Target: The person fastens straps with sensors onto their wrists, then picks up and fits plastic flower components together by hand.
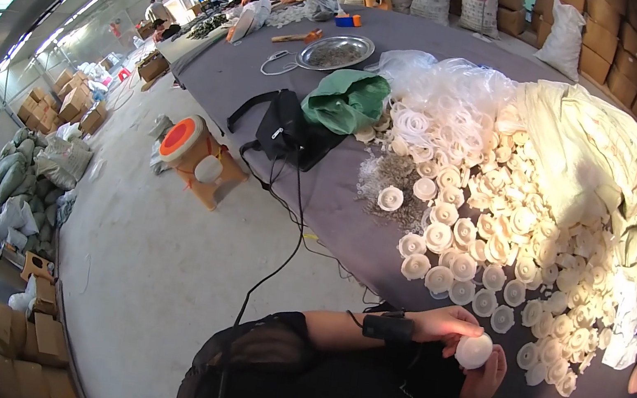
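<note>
A round white plastic cap-like part (473, 351) is between my two hands, close to the table's near edge. My left hand (444, 325) pinches it from the left and top, thumb lying along its rim. From the right and below, the fingers of my right hand (483, 381) close on the same part. Just beyond my hands spreads a large pile of cream-white round plastic parts (501, 228), several lying singly at its near side. Beside the pile are a heap of small thin metal pieces (390, 175), too fine to make out, and a bundle of white rings (421, 128).
On the grey-covered table (336, 193) lie a green bag (346, 102), a black bag (284, 127) with cables, a metal tray (337, 53) and a pale sack (599, 160). An orange-topped stool (196, 155) stands left. Two people work at the far end.
</note>
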The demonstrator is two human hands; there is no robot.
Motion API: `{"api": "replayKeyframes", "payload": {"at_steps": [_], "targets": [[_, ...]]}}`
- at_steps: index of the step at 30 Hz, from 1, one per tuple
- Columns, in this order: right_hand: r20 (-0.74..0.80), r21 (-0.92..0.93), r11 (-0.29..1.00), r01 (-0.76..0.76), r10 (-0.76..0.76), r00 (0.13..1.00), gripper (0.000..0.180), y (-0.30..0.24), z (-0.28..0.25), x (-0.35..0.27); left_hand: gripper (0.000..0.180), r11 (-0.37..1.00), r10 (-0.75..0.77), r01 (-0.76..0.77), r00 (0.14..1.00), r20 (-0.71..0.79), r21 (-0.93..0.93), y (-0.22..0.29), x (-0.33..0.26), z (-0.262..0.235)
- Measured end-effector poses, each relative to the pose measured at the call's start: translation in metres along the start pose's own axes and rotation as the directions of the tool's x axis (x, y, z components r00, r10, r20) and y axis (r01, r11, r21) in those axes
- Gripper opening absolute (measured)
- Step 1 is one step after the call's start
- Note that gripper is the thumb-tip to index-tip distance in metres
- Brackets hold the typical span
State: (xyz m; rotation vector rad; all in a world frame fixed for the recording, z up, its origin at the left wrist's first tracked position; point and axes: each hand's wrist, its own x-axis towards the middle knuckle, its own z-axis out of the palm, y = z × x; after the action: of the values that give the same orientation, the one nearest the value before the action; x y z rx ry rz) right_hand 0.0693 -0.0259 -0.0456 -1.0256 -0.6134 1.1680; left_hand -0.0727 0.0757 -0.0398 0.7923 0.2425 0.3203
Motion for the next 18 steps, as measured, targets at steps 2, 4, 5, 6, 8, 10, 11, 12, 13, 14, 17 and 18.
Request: {"api": "replayKeyframes", "payload": {"at_steps": [2, 4, 5, 6, 8, 10, 11, 12, 13, 14, 17, 18], "targets": [[-0.009, 0.020, 1.000, -0.011, 0.012, 1.000, 0.025, 0.000, 0.001, -0.002, 0.027, 1.000, -0.019, 0.019, 1.000, -0.024, -0.003, 0.002, 0.000, 0.002], [0.065, 0.091, 0.993, -0.074, 0.068, 0.996, 0.022, -0.001, -0.001, -0.003, 0.028, 0.999, -0.005, 0.006, 1.000, 0.012, -0.037, 0.001, -0.002, 0.001], [0.063, 0.090, 0.993, -0.074, 0.068, 0.996, 0.022, 0.000, -0.003, -0.003, 0.028, 0.997, 0.007, -0.004, 0.999, 0.049, -0.071, 0.000, -0.002, 0.001], [0.039, 0.149, 0.986, -0.071, 0.066, 0.997, 0.021, 0.003, -0.006, -0.002, 0.028, 0.997, 0.005, -0.001, 0.999, 0.053, -0.073, -0.002, -0.002, 0.001], [-0.007, 0.207, 0.977, -0.057, 0.060, 0.998, 0.020, 0.012, -0.009, -0.001, 0.029, 0.999, -0.038, 0.039, 0.998, 0.058, -0.025, -0.003, -0.002, 0.004], [-0.016, -0.682, 0.652, 0.333, -0.468, 0.884, 0.018, 0.020, -0.012, -0.003, 0.029, 0.991, -0.078, 0.074, 0.997, 0.027, 0.110, 0.003, -0.002, 0.005], [-0.144, -0.491, 0.850, 0.194, -0.299, 0.944, 0.018, 0.018, -0.009, -0.005, 0.029, 0.965, -0.098, 0.098, 0.995, -0.011, 0.242, 0.006, -0.003, 0.008], [-0.230, -0.250, 0.967, 0.044, -0.104, 0.968, 0.019, 0.013, -0.002, -0.002, 0.030, 0.962, -0.094, 0.107, 0.994, -0.063, 0.250, 0.006, -0.004, 0.009], [-0.026, -0.053, 0.996, -0.070, 0.069, 0.997, 0.020, -0.007, 0.004, 0.000, 0.031, 0.944, -0.117, 0.145, 0.987, -0.112, 0.296, 0.009, -0.006, 0.010], [0.254, -0.060, 0.997, -0.045, 0.059, 0.965, 0.024, -0.011, 0.000, 0.007, 0.032, 0.922, -0.139, 0.185, 0.978, -0.153, 0.341, 0.011, -0.005, 0.013], [0.095, -0.343, 0.939, 0.001, 0.034, 0.995, 0.029, -0.008, 0.012, 0.004, 0.034, 0.914, -0.154, 0.212, 0.970, -0.186, 0.345, 0.008, -0.003, 0.011], [0.052, -0.337, 0.941, -0.007, 0.026, 0.998, 0.030, -0.003, 0.011, 0.005, 0.035, 0.907, -0.129, 0.195, 0.973, -0.194, 0.373, 0.010, -0.001, 0.010]]}}
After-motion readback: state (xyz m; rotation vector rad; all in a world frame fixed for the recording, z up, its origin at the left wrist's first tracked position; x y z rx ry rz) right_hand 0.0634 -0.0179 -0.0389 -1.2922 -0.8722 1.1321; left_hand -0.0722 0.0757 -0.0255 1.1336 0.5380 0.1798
